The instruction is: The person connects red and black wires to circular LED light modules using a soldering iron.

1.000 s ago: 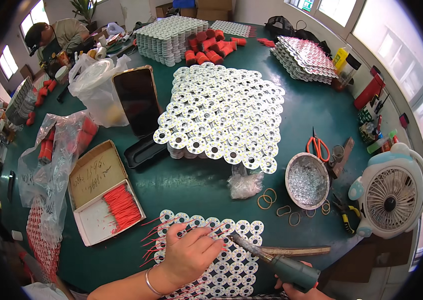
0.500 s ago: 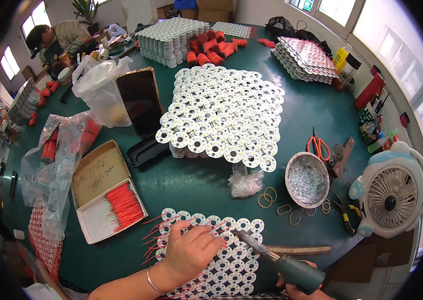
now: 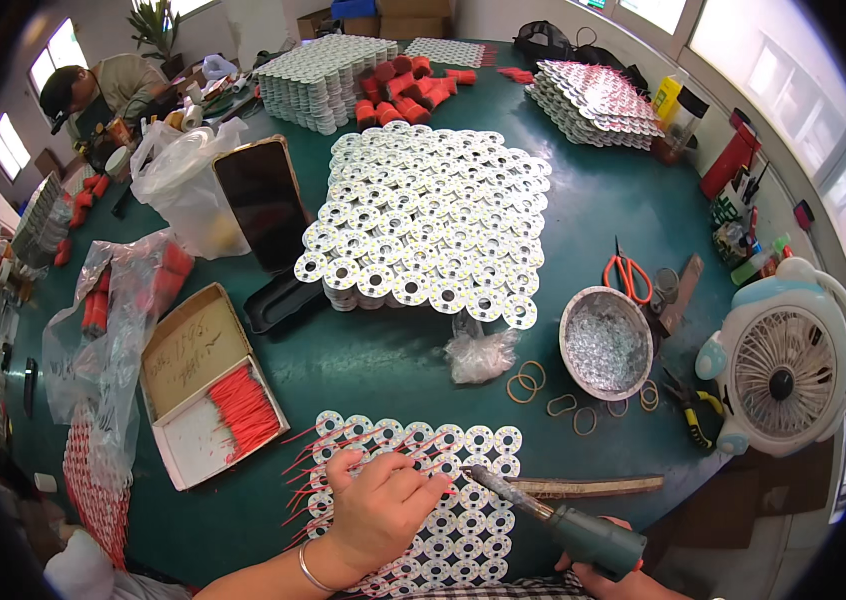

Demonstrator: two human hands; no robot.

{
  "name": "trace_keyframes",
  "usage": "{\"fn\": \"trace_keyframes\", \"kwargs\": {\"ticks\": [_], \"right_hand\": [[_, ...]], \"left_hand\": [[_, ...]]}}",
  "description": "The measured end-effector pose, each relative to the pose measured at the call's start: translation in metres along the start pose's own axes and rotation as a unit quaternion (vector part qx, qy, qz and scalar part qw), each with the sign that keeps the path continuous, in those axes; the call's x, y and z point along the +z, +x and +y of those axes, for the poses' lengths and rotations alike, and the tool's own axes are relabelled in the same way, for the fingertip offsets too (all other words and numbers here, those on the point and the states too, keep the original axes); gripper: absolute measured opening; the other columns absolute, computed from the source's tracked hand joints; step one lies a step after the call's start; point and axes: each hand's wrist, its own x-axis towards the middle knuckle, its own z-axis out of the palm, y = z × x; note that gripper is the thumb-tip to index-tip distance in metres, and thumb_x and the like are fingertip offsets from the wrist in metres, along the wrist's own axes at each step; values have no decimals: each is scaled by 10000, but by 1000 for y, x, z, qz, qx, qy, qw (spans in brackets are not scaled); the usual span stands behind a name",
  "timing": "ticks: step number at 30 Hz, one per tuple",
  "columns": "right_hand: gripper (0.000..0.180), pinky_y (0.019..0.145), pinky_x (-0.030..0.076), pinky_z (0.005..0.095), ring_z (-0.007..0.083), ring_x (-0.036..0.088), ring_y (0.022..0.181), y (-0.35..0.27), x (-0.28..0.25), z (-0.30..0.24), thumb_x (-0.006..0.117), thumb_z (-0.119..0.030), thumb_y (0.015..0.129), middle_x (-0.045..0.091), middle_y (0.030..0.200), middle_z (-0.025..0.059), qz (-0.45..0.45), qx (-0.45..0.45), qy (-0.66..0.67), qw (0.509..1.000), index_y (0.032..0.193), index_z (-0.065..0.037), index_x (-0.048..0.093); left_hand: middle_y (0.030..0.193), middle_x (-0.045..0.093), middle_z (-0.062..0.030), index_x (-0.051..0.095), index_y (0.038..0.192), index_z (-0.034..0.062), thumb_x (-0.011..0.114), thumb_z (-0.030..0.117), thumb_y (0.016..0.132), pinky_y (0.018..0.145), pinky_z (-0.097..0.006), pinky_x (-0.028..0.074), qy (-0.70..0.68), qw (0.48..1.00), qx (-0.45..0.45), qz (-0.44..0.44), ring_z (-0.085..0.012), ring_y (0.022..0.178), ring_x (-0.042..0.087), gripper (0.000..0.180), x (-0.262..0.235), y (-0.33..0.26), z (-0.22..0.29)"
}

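My left hand [image 3: 379,508], with a bracelet at its wrist, rests over a panel of round white LED boards [image 3: 465,548] at the near edge of the table. Its thumb and fingers are pinched on a thin red wire, whose tip shows by the fingertips. Several red wires [image 3: 301,490] stick out past the panel's left side. A soldering iron [image 3: 593,540] with a green handle is gripped by my right hand [image 3: 611,578], partly hidden behind it. The iron's dark tip points left over the panel, close to my left fingertips.
Beyond lies a tall stack of white LED panels [image 3: 423,215]. An open box of red wires [image 3: 171,440] is at left, behind it a phone [image 3: 261,205]. To the right are a bowl of small clear pieces [image 3: 603,345], pliers [image 3: 691,408], a fan [image 3: 783,375] and a wooden strip [image 3: 583,487].
The view has shifted slightly, so the table's things sit a little further left and higher. My hands keep nearly the same pose, the iron's tip still by my left fingers.
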Motion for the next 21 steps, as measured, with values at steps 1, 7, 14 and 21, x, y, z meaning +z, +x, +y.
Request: {"fn": "trace_keyframes", "kwargs": {"ticks": [1,7,14,21], "right_hand": [[513,636,499,309,162,603,690,1,1,0,644,-90,811,608,907,125,-1,17,-5,1000,1224,41,369],[528,639,507,314,165,609,697,3,3,-2,646,-70,803,611,927,145,1,2,-5,1000,1229,47,358],[571,643,512,323,176,622,703,3,4,-1,657,-9,770,613,957,158,-7,8,-8,1000,1244,48,343],[576,669,510,317,174,632,724,19,4,-21,674,0,747,618,959,150,-11,-21,-26,999,1229,51,364]], "left_hand": [[732,563,82,675,833,190,613,177,725,871,-423,234,-3,1000,-2,1,-112,843,535,126,0,1,0],[703,529,66,668,838,184,603,180,735,838,-401,239,-2,1000,7,3,-114,832,535,122,4,2,0],[689,516,56,659,810,161,606,176,733,821,-395,248,2,1000,8,-7,-114,823,536,94,3,5,0],[688,514,54,659,808,155,613,177,729,814,-389,259,5,1000,12,-4,-111,809,537,94,2,6,1]]}}
